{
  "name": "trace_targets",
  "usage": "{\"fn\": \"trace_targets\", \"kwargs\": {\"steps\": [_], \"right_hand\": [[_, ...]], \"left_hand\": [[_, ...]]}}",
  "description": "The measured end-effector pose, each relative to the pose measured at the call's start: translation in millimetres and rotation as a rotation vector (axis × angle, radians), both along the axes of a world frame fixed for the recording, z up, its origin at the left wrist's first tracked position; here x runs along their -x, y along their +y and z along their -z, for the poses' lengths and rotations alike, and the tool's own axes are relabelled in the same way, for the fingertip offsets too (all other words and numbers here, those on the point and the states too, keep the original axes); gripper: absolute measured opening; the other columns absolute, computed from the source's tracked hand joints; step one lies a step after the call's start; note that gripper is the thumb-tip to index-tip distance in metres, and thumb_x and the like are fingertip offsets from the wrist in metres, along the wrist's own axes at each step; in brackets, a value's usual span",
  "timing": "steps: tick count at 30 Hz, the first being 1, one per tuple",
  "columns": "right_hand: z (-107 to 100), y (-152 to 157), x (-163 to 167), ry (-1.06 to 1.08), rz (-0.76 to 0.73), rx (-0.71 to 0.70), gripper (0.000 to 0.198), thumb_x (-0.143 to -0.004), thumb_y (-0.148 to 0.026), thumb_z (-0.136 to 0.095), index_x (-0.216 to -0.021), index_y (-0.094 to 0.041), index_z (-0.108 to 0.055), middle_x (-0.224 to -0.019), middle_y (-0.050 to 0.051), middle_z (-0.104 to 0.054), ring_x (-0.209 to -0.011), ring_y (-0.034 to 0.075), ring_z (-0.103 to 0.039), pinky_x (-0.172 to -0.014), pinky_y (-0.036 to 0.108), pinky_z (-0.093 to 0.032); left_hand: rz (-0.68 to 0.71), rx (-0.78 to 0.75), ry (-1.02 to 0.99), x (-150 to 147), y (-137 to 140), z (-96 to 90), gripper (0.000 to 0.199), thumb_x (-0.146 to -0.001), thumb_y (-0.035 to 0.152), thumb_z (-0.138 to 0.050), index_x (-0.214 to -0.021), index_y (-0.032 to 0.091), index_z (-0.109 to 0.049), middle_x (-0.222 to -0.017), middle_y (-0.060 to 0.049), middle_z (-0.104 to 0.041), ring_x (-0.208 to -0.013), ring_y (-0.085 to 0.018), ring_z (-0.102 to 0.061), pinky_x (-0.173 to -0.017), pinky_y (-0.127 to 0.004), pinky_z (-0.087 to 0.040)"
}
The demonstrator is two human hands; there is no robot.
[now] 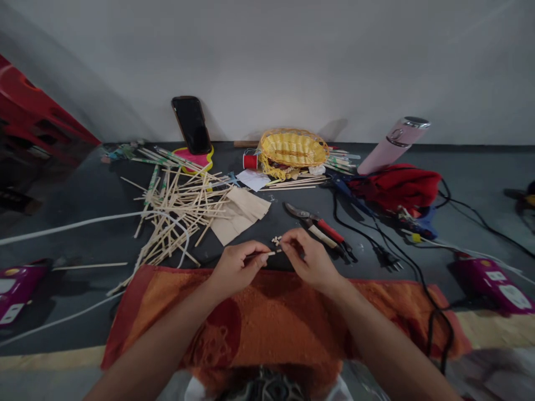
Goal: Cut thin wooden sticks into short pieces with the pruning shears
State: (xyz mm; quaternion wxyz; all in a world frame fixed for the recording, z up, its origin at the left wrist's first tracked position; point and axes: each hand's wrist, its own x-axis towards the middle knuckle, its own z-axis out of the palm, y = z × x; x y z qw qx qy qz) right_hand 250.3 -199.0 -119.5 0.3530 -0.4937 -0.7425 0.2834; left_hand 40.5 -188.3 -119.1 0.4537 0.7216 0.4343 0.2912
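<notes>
My left hand (pixel 244 264) pinches a thin wooden stick (pixel 271 254), its pale end poking out past the thumb and forefinger. Facing it, my right hand (pixel 307 256) is curled with thumb and fingertips drawn together; whatever lies between them is too small to make out. Just by those fingertips is a little heap of short cut wooden pieces (pixel 276 240). Red-and-white-handled pruning shears (pixel 320 228) lie behind my right hand. Both forearms pass over an orange towel (pixel 276 317) along the front of the dark table.
Many loose wooden sticks (pixel 175 211) are piled at left beside brown paper (pixel 242 211). Behind stand a phone (pixel 192 125), red thread spool (pixel 250 162), yellow basket (pixel 295 147) and pink flask (pixel 393 146). Black cables (pixel 401 245) and a purple box (pixel 497 284) lie right.
</notes>
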Motion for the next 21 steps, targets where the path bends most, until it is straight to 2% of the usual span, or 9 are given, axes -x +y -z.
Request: {"fn": "trace_targets", "kwargs": {"steps": [4, 8, 13, 17, 21], "right_hand": [[5, 9, -11, -0.112, 0.128, -0.076, 0.014, -0.094, -0.021, -0.043, -0.100, -0.020, -0.055, -0.097, 0.005, -0.062, -0.088, 0.019, -0.059, -0.078, 0.030, -0.046], [8, 15, -22, -0.218, 0.169, -0.115, 0.018, -0.093, -0.019, -0.042, -0.099, -0.021, -0.059, -0.098, 0.005, -0.063, -0.092, 0.019, -0.059, -0.084, 0.032, -0.045], [5, 18, -36, -0.442, 0.286, -0.213, 0.016, -0.091, -0.020, -0.048, -0.100, -0.021, -0.061, -0.104, 0.007, -0.063, -0.102, 0.024, -0.052, -0.092, 0.041, -0.041], [8, 18, -53, -0.682, 0.455, -0.143, 0.019, -0.085, -0.035, -0.061, -0.098, -0.021, -0.062, -0.121, 0.011, -0.056, -0.111, 0.034, -0.043, -0.085, 0.048, -0.042], [14, 19, -65, -0.764, 0.451, -0.101, 0.022, -0.084, -0.041, -0.062, -0.088, -0.019, -0.063, -0.125, 0.014, -0.052, -0.115, 0.035, -0.041, -0.085, 0.047, -0.042]], "left_hand": [[-0.056, 0.007, 0.004, 1, 2, 4.8, 0.020, -0.088, 0.030, -0.054, -0.093, 0.018, -0.068, -0.071, -0.001, -0.068, -0.066, -0.013, -0.062, -0.060, -0.020, -0.044], [-0.091, 0.027, 0.008, 0, 2, 8.1, 0.020, -0.087, 0.032, -0.055, -0.091, 0.018, -0.069, -0.071, -0.001, -0.067, -0.063, -0.012, -0.060, -0.058, -0.020, -0.043], [-0.124, 0.057, -0.007, -1, 1, 7.2, 0.020, -0.086, 0.032, -0.055, -0.091, 0.018, -0.069, -0.069, 0.000, -0.066, -0.062, -0.012, -0.058, -0.057, -0.020, -0.043], [-0.159, 0.096, -0.035, -1, 2, 4.5, 0.021, -0.087, 0.034, -0.055, -0.092, 0.018, -0.068, -0.068, 0.000, -0.065, -0.060, -0.011, -0.056, -0.054, -0.019, -0.040], [-0.195, 0.115, -0.068, -1, 4, 3.7, 0.022, -0.087, 0.035, -0.055, -0.090, 0.017, -0.067, -0.066, 0.000, -0.064, -0.059, -0.011, -0.054, -0.053, -0.019, -0.038]]}}
